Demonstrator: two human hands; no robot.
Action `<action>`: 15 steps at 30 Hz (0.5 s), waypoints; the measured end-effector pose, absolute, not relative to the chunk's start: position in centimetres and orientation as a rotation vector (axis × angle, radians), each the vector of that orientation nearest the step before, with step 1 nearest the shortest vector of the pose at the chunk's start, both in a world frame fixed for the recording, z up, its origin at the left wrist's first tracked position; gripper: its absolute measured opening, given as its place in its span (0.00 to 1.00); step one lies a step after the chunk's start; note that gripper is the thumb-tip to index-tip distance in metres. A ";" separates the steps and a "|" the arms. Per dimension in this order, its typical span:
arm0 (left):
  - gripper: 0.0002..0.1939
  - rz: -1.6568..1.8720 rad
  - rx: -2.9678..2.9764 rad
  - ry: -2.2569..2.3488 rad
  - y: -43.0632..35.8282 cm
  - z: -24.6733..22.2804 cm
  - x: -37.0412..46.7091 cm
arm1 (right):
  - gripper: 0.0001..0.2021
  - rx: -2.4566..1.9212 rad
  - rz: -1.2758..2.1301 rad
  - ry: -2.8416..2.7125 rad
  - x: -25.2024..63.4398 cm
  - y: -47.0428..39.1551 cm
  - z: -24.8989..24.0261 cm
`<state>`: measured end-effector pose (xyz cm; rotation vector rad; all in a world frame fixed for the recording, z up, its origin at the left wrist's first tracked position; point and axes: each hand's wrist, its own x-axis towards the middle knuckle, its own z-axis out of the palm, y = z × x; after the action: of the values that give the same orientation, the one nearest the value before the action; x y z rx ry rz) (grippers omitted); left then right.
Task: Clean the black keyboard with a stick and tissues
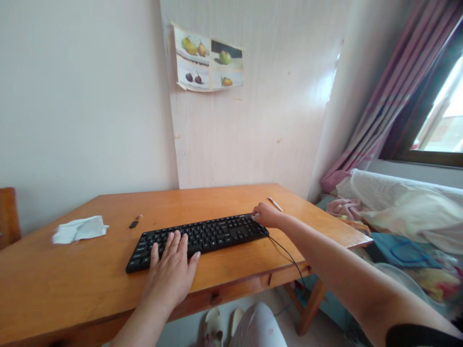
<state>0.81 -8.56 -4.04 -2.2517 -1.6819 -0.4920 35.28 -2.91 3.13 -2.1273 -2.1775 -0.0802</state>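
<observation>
A black keyboard (217, 236) lies at a slant on the wooden table, with its cable (289, 253) running off the right end and over the front edge. My left hand (171, 270) rests on the keyboard's left half, fingers stretched out and spread over the keys. At the far right corner of the keyboard, my right hand (265, 215) is closed, fingertips down on the number keys. A small whitish bit shows under those fingertips, too little of it to name.
On the table (90, 274), a white cloth or tissue (81, 229) lies at the left, near a small black object (134, 223). A white pen-like stick (275, 204) lies behind my right hand. Bedding and bags (401, 250) crowd the right side beyond the table edge.
</observation>
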 end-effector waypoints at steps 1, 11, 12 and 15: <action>0.35 -0.496 -2.250 -1.681 -8.6 -4.0 0.8 | 0.14 -2.124 -0.086 -2.185 35.3 -3.2 3.2; 0.35 -0.513 -2.254 -1.687 -8.6 -4.1 0.8 | 0.12 -2.100 -0.087 -2.184 35.3 -6.5 3.3; 0.35 -0.514 -2.254 -1.689 -8.6 -4.1 0.9 | 0.12 -2.093 -0.084 -2.185 35.3 -6.8 3.2; 0.35 -0.511 -2.257 -1.686 -8.6 -4.1 0.9 | 0.12 -2.075 -0.076 -2.186 35.3 -7.6 3.0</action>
<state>0.85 -8.56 -4.09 -2.2567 -1.6856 -0.5107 35.30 -7.60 2.95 -2.0751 -2.1860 -0.0761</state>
